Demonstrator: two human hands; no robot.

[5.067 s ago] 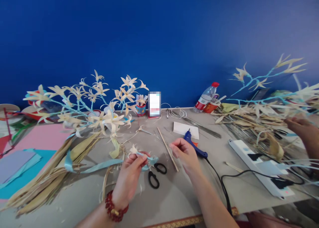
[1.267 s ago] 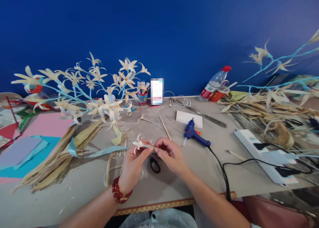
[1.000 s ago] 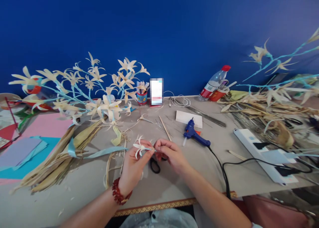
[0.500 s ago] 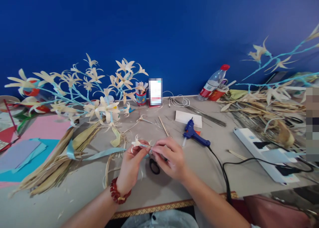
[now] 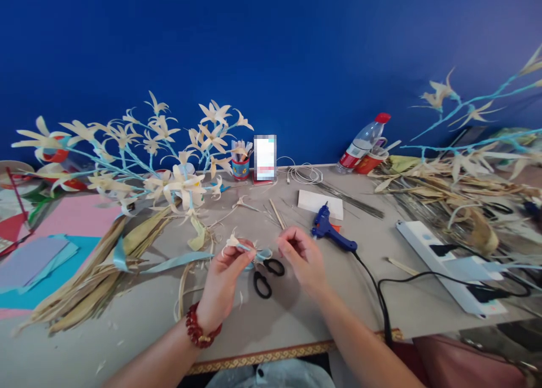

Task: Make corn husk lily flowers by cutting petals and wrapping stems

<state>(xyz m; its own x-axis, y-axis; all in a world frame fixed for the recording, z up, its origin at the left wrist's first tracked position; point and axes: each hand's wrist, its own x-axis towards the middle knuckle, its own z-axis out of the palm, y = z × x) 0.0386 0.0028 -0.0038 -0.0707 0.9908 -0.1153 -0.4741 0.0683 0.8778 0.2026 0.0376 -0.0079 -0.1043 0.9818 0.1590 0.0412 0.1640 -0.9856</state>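
My left hand (image 5: 224,278) pinches a small cream flower (image 5: 232,242) by its stem, which is wrapped in pale blue ribbon (image 5: 178,260); the ribbon trails off to the left across the grey table (image 5: 296,314). My right hand (image 5: 302,258) hovers a little to the right of the flower with its fingers loosely curled and apart, holding nothing that I can see. Black-handled scissors (image 5: 266,274) lie on the table between and just below both hands. A blue glue gun (image 5: 330,232) rests beyond my right hand, its black cord running toward the front edge.
Branches of cream flowers on blue stems (image 5: 161,151) spread over the left rear. Dried leaves (image 5: 84,286) lie at front left, coloured paper (image 5: 38,258) beside them. A white power strip (image 5: 449,269), a bottle (image 5: 359,145), a pen cup (image 5: 240,165) and more dried leaves (image 5: 444,184) fill the right and back.
My right hand has let go of the flower stem and drawn away to the right, uncovering the scissors. My left hand keeps its hold on the flower.
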